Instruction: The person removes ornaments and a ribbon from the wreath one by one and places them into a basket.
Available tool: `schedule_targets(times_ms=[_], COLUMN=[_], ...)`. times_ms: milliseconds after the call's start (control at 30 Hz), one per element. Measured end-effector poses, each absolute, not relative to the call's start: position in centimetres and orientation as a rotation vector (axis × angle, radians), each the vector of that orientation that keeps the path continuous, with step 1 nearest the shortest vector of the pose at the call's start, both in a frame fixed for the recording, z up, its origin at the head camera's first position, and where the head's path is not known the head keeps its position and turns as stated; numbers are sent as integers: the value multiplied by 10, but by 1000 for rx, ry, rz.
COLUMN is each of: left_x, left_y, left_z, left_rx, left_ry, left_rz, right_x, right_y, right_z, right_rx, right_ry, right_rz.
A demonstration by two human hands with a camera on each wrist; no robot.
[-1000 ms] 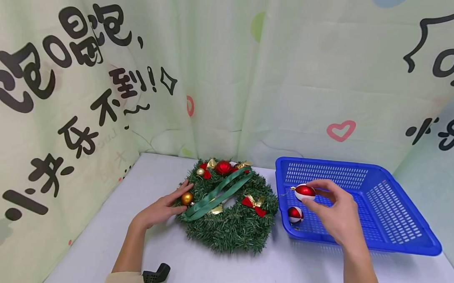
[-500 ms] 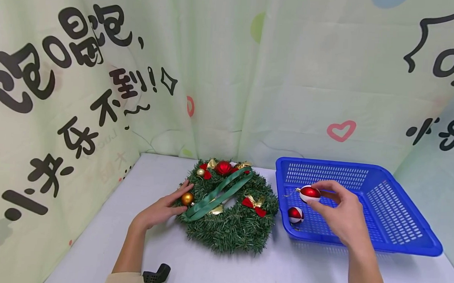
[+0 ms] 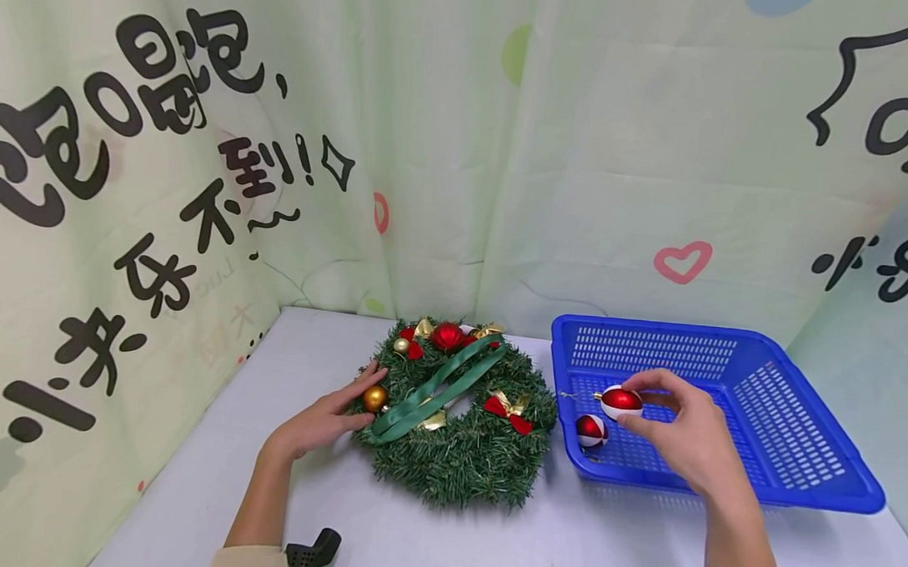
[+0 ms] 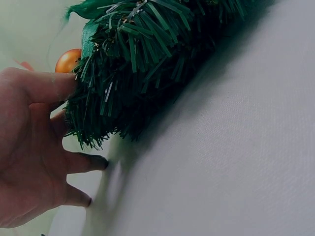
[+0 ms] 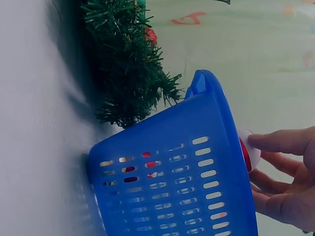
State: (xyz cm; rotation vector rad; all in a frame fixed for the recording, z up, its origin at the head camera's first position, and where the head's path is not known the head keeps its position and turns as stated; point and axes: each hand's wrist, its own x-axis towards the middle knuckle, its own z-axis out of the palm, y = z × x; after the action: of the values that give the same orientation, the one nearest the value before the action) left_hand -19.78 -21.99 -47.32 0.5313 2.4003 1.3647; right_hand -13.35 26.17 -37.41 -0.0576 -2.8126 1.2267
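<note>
Dark green fibre tips meet the left hand [image 3: 333, 413] left of the frame's middle: its fingers lie spread at the left edge of the wreath [image 3: 458, 467], about the gold ball [image 3: 375, 397], and in the left wrist view two fingertips reach down toward the worktop [image 3: 550, 541]. The wreath lies flat, lower middle of the frame, a ribbon [image 3: 407, 419] slanting across it, a red bow [image 3: 508, 412] on its right side. Then comes the basket [image 3: 807, 498], its left wall standing between wreath and bauble [image 3: 621, 401]. The right hand [image 3: 689, 425], much the nearer, pinches that bauble from the right, over the basket's left part; its long axis runs roughly level, gold cap [image 3: 597, 396] leftward, toward the wreath. The other bauble [image 3: 590, 431] sits in the basket, just below and left of it in the frame.
</note>
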Motion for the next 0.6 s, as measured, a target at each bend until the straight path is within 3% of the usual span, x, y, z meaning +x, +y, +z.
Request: schedule_targets(times_ms=[600], left_x=[-199], left_y=[-220], left_z=[-474], left_rx=[521], left_ry=[2398], left_rz=[1367], right_x=[-135], right_y=[274], right_z=[-379], right_rx=[121], right_ry=[-2918], right_rz=[1192])
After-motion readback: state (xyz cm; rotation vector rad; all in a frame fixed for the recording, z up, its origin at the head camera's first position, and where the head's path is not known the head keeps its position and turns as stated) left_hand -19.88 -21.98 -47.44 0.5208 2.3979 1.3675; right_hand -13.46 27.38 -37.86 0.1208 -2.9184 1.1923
